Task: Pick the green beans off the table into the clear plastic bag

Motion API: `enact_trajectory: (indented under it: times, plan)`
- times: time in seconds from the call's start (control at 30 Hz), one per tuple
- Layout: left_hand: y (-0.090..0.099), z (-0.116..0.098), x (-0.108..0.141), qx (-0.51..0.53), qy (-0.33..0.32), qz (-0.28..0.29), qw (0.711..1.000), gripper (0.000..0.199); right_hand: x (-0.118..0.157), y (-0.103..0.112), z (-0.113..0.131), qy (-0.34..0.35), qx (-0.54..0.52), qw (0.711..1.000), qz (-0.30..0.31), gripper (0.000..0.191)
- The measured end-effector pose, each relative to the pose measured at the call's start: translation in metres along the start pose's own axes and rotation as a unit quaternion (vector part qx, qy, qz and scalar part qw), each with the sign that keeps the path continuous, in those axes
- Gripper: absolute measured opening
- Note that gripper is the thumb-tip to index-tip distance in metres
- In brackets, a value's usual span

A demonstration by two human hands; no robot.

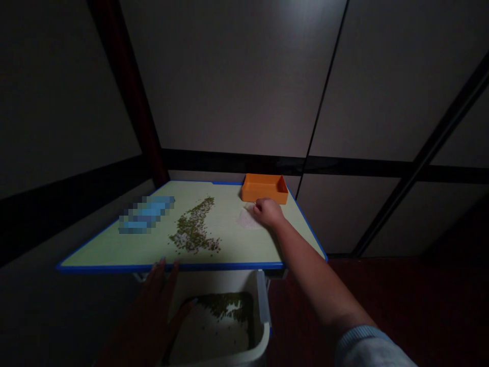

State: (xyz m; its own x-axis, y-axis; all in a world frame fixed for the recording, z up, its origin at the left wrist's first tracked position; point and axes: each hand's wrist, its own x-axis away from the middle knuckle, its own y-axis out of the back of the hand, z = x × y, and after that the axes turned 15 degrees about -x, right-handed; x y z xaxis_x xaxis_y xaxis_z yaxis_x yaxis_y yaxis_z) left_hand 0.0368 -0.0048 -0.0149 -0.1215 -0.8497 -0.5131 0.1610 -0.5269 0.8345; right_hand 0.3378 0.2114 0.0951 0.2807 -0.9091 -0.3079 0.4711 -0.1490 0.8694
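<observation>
My right hand [268, 211] is closed, fingers curled in, over the right part of a pale green tabletop [229, 204] with a blue rim. What it grips, if anything, is too small and dim to make out. Directly beside its fingers lies a whitish, grainy-looking patch [247, 219]. Just behind stands an orange open box [263, 193]. A scatter of small green-brown bits [193, 224] covers the table's middle left. My left hand [158, 300], in deep shadow, has its fingers apart at the table's front edge, with the thumb over a white bin [262, 341].
Green-brown bits [225, 303] also lie inside the bin below the table's front edge. A blurred-out blue object [147, 214] rests at the table's left side. A grey panelled wall [237, 76] rises behind, and dark reddish floor [367, 290] shows at the right.
</observation>
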Motion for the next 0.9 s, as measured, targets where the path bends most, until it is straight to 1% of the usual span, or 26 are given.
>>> enact_trajectory:
  times: [0.13,0.2,0.3,0.37,0.5,0.57,0.63,0.73,0.9]
  plan:
    - [-0.002,0.0,0.0,0.0,0.008,0.007,1.0,0.079,-0.002,0.004,-0.005,-0.051,0.001,0.998,-0.026,0.038]
    - [-0.005,0.0,0.001,-0.006,0.008,0.003,1.0,0.08,-0.003,0.003,-0.007,-0.063,0.006,0.997,-0.034,0.039]
    - [-0.011,0.0,0.001,-0.014,0.004,-0.004,1.0,0.081,-0.004,0.0,-0.007,-0.061,0.021,0.997,-0.033,0.039]
    - [-0.012,0.0,0.001,-0.016,0.005,-0.011,1.0,0.082,-0.004,-0.003,-0.005,-0.047,0.031,0.998,-0.03,0.039]
    - [-0.01,-0.001,-0.001,-0.025,-0.004,-0.03,0.999,0.083,-0.005,-0.006,0.0,-0.001,0.025,1.0,-0.018,0.038]
    - [-0.009,-0.002,-0.001,-0.029,-0.006,-0.034,0.999,0.083,-0.005,-0.005,0.0,0.009,0.019,1.0,-0.021,0.038]
    - [-0.008,-0.003,-0.001,-0.028,-0.001,-0.03,0.999,0.083,-0.005,-0.003,-0.002,0.003,0.017,0.999,-0.037,0.039]
    - [-0.009,-0.003,-0.002,-0.024,0.009,-0.013,1.0,0.081,-0.005,0.002,-0.006,-0.023,0.02,0.998,-0.056,0.04]
    - [-0.009,-0.003,-0.001,-0.017,0.018,0.0,1.0,0.081,-0.005,0.003,-0.008,-0.038,0.036,0.998,-0.044,0.037]
